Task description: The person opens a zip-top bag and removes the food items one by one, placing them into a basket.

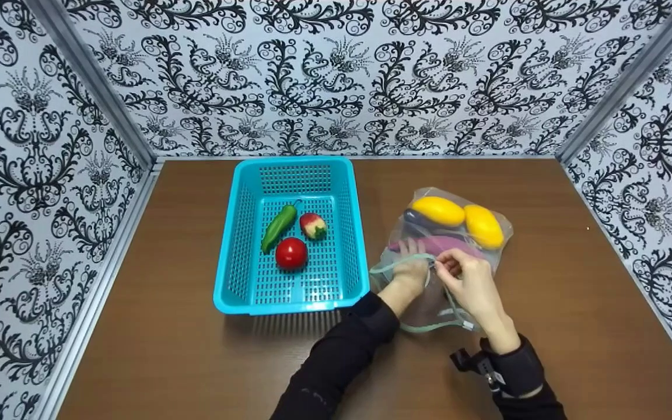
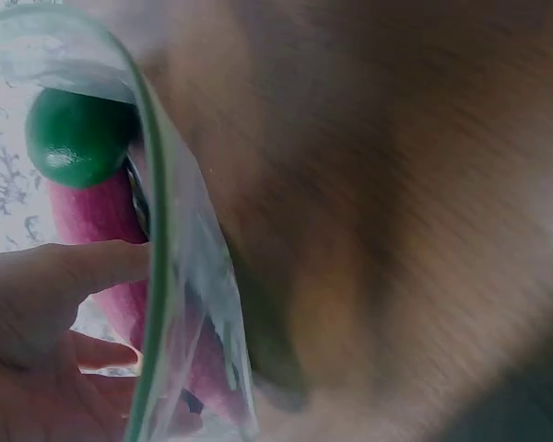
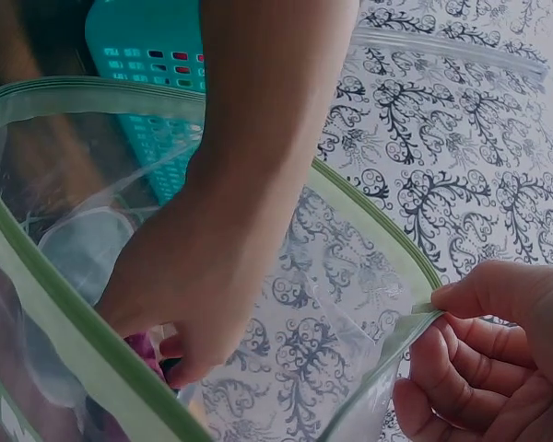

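Note:
A clear zip bag (image 1: 429,328) with a green rim lies on the table. My left hand (image 1: 412,271) reaches through its mouth, fingers extended over a long magenta vegetable (image 1: 444,243). In the left wrist view, my thumb lies against this vegetable, and a glossy green round thing (image 2: 81,138) is beyond it. My right hand (image 1: 467,280) pinches the bag's rim (image 3: 424,318) between thumb and fingers, keeping the mouth apart. Farther inside are two yellow oval fruits (image 1: 438,210), (image 1: 483,226) and a dark eggplant (image 1: 420,219), partly covered.
Left of the bag stands a turquoise basket (image 1: 225,256). It holds a green pepper (image 1: 279,226), a red tomato (image 1: 291,254) and a small red and cream fruit (image 1: 312,225). Patterned panels (image 1: 336,81) enclose the brown table (image 1: 155,326) at the back and sides.

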Action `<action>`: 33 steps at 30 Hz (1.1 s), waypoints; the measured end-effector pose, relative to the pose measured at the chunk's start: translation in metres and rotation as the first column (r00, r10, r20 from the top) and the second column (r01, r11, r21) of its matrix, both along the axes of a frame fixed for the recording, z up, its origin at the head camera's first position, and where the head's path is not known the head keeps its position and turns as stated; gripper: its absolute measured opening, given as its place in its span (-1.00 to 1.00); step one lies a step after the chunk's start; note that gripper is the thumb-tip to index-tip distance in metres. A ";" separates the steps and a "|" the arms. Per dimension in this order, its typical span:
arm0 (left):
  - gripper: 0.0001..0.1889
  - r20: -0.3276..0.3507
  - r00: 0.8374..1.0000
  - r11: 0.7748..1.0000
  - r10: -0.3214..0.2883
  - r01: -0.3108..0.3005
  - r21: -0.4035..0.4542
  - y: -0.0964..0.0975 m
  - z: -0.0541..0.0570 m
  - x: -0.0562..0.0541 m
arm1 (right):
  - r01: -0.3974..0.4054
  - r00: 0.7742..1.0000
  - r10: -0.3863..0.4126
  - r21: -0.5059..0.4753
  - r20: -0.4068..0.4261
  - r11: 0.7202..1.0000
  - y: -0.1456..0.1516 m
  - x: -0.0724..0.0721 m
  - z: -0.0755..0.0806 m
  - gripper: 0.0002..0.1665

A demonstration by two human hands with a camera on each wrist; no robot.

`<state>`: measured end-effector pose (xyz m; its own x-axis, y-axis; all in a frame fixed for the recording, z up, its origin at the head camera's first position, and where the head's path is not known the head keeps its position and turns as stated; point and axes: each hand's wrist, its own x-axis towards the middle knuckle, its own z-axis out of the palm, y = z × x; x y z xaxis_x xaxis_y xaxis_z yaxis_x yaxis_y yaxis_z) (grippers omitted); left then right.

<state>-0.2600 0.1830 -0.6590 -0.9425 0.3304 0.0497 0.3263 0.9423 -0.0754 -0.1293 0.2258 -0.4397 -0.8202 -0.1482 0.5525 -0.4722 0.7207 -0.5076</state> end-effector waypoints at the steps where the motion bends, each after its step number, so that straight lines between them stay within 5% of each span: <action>1: -0.44 0.040 0.999 1.000 0.007 -0.006 -0.029 0.000 0.003 -0.001 | 0.002 1.000 -0.002 -0.002 0.004 1.000 0.000 0.000 0.000 -0.92; 5: -0.36 0.096 0.994 0.998 0.054 -0.050 -0.047 -0.002 0.012 -0.001 | 0.001 1.000 -0.001 -0.011 0.011 1.000 -0.001 0.001 0.001 -0.91; 10: -0.37 -0.009 0.998 0.998 0.058 -0.058 -0.003 -0.003 0.008 0.000 | 0.002 1.000 -0.002 -0.015 0.009 1.000 -0.002 0.001 0.002 -0.92; 14: -0.44 0.010 0.998 0.998 0.059 -0.059 -0.039 -0.006 0.021 0.004 | 0.003 1.000 -0.002 -0.016 0.012 1.000 -0.002 0.001 0.001 -0.92; 17: -0.63 -0.058 0.997 0.998 0.057 -0.057 -0.002 -0.002 0.003 0.000 | 0.003 1.000 -0.003 -0.019 0.016 1.000 -0.001 0.001 0.002 -0.91; 19: -0.86 -0.166 0.984 0.996 0.057 -0.045 0.072 0.002 -0.019 -0.001 | 0.003 1.000 -0.003 -0.022 0.022 1.000 -0.001 0.001 0.002 -0.91; 21: -0.96 -0.151 0.987 0.994 0.051 -0.035 0.106 0.003 -0.019 0.006 | 0.004 0.999 -0.003 -0.025 0.032 1.000 -0.001 0.001 0.002 -0.91; 24: -0.95 0.037 0.999 0.997 0.034 -0.036 0.071 -0.007 0.033 0.035 | 0.002 0.999 -0.001 -0.027 0.039 1.000 -0.001 0.001 0.002 -0.92; 27: -0.86 0.180 0.983 0.999 0.021 -0.026 0.025 -0.025 0.106 0.074 | 0.002 0.999 -0.001 -0.029 0.035 1.000 -0.001 0.000 0.001 -0.92; 31: -0.93 0.092 0.996 0.999 -0.003 -0.001 0.044 -0.043 0.158 0.109 | 0.006 1.000 -0.005 -0.027 0.026 1.000 -0.001 -0.001 0.001 -0.93; 33: -0.92 0.031 0.999 0.999 -0.010 0.008 0.043 -0.049 0.171 0.118 | 0.013 1.000 -0.013 -0.023 0.023 1.000 -0.001 -0.001 0.001 -0.93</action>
